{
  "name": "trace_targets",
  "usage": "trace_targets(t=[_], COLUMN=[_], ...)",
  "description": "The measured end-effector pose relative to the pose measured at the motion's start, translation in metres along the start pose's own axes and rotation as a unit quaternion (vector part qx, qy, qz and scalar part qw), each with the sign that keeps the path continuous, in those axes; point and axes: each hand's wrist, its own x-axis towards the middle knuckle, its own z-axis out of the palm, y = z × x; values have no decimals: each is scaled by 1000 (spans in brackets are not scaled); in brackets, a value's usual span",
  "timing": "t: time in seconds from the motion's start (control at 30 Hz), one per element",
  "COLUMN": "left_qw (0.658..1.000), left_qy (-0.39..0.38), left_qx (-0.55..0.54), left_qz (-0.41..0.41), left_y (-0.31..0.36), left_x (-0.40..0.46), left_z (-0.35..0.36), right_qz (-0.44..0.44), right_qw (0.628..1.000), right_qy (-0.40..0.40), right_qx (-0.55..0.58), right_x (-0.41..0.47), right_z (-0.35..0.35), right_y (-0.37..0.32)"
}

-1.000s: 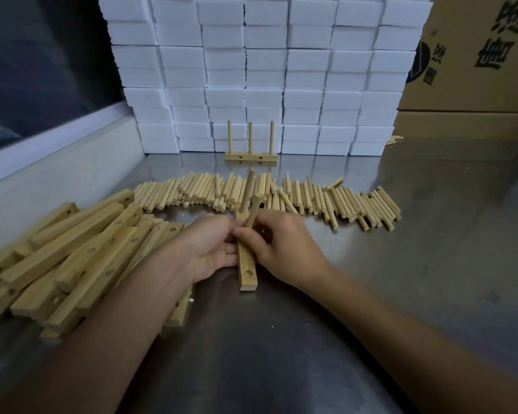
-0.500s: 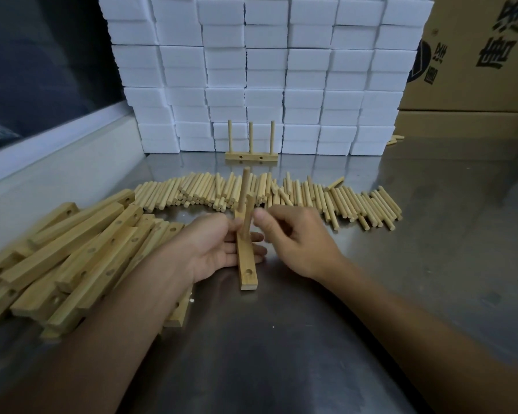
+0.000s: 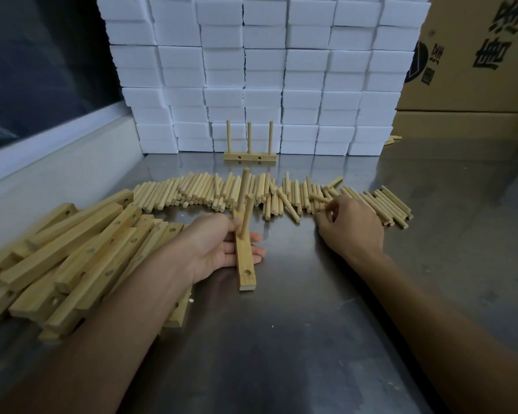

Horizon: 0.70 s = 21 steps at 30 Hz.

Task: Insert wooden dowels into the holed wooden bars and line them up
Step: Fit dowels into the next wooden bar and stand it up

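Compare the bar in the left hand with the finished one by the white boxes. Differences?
Dowels: held bar carries two with its near hole empty; finished bar carries three.
Pose: held bar runs away from the camera; finished bar lies crosswise.
Support: left hand grips one; the other stands free.
Both are light wood.

Bare steel table (image 3: 296, 339) lies open between my forearms and off to my right. A heap of holed bars (image 3: 72, 258) blocks my left side. The row of loose dowels (image 3: 210, 192) runs across ahead; my right hand (image 3: 350, 228) sits at its right part. Behind it one finished bar (image 3: 249, 157) stands, seemingly just before the wall of white boxes (image 3: 263, 70).
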Motion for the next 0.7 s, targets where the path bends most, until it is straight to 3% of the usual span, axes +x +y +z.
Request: trace_targets(t=[0.3, 0.53, 0.7], left_qw=[1000, 1000, 1000], left_qy=[-4, -3, 0], left_qx=[1, 7, 9], left_qz=[-1, 0, 1], left_y=[0, 1, 1], left_x=[1, -2, -2], left_z=[0, 1, 1], right_qz=[17, 49, 49], right_qw=[1000, 997, 999], right_qy=[0, -55, -6], right_qx=[-6, -8, 12], right_x=[-6, -12, -11], right_z=[-9, -20, -39], right_y=[-4, -9, -4])
